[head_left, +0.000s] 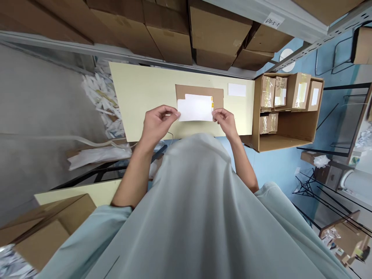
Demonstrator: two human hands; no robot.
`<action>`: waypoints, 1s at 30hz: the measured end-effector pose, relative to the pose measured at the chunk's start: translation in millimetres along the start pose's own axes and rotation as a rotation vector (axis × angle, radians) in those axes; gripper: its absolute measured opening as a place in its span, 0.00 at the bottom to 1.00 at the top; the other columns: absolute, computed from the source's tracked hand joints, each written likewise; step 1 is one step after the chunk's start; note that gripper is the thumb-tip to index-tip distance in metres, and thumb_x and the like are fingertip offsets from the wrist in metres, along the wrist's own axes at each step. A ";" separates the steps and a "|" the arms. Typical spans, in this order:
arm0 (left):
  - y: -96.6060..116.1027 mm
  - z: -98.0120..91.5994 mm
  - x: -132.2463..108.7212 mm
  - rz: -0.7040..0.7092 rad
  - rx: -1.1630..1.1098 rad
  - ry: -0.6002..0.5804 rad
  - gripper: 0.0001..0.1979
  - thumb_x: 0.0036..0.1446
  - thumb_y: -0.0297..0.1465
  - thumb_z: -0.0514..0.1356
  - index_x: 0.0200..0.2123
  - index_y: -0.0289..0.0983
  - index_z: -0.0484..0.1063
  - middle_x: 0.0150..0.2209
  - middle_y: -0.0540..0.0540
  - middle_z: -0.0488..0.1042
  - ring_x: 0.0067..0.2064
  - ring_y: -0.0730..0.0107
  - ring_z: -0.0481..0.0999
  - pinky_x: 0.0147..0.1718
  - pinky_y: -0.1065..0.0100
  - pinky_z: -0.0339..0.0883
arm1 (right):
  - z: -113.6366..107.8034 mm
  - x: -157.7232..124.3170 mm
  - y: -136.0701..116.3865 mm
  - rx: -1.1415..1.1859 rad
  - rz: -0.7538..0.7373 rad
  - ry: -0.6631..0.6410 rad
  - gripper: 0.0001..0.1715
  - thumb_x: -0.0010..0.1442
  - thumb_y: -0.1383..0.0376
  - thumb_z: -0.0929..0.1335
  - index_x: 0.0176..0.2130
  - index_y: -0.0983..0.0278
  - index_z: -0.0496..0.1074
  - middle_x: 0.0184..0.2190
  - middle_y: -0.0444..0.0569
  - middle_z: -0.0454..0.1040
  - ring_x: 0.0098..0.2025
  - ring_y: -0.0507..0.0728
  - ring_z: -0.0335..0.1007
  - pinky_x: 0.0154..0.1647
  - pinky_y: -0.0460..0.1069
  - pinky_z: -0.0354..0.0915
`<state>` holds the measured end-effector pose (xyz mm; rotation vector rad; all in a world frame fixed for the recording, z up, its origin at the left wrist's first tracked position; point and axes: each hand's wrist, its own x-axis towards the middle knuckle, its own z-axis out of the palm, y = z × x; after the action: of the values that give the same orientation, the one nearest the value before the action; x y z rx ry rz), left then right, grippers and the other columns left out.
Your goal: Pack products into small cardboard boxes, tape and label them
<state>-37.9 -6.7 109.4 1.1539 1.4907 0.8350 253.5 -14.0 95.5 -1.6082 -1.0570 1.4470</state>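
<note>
A white paper sheet (195, 110) with a stepped upper edge is stretched between my two hands, and small yellow-orange marks show at its right edge. My left hand (158, 123) pinches its left edge between thumb and fingers. At the opposite edge, my right hand (226, 122) grips the lower right corner. Behind the sheet lies a flat brown cardboard piece (200, 90), partly covered by it. Whether the sheet touches the cardboard, I cannot tell. A smaller white slip (236, 90) rests on the pale yellow table (139, 93), right of the cardboard.
An open carton (286, 143) holding several taped boxes stands at the table's right end. Cardboard boxes (217, 33) fill a metal shelf beyond the table. Paper scraps (104, 102) are heaped at the left. Another cardboard box (46, 228) is at the lower left.
</note>
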 end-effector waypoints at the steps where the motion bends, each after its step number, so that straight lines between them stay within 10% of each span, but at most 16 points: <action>1: -6.5 5.8 8.2 0.008 0.017 0.027 0.10 0.62 0.41 0.72 0.37 0.42 0.80 0.41 0.45 0.84 0.44 0.59 0.83 0.47 0.59 0.83 | -2.2 6.1 1.8 -0.020 -0.023 0.025 0.21 0.68 0.45 0.79 0.41 0.58 0.81 0.36 0.45 0.81 0.39 0.55 0.77 0.44 0.52 0.76; 10: -66.2 42.4 71.2 0.053 0.192 0.106 0.21 0.66 0.51 0.76 0.39 0.41 0.78 0.73 0.36 0.75 0.82 0.43 0.60 0.80 0.31 0.53 | -13.8 66.5 29.8 -0.207 -0.108 0.117 0.20 0.69 0.46 0.78 0.40 0.59 0.82 0.45 0.49 0.83 0.45 0.57 0.75 0.55 0.55 0.76; 22: -88.1 58.6 68.7 -0.071 0.233 0.057 0.42 0.61 0.74 0.62 0.36 0.35 0.74 0.73 0.29 0.75 0.87 0.43 0.46 0.75 0.35 0.47 | -2.5 69.8 58.0 -0.404 -0.049 0.155 0.10 0.74 0.56 0.74 0.43 0.60 0.83 0.46 0.51 0.81 0.46 0.57 0.74 0.59 0.53 0.74; 30: -89.4 66.3 71.6 -0.093 0.183 0.101 0.34 0.63 0.66 0.68 0.34 0.39 0.73 0.71 0.32 0.77 0.87 0.43 0.50 0.79 0.36 0.48 | 2.6 74.2 65.3 -0.478 -0.058 0.188 0.09 0.75 0.62 0.71 0.42 0.61 0.83 0.46 0.52 0.79 0.49 0.59 0.74 0.64 0.55 0.72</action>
<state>4.5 30.7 -10.3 1.1795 1.7197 0.7139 260.6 27.2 6.0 -1.9775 -1.3951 1.0255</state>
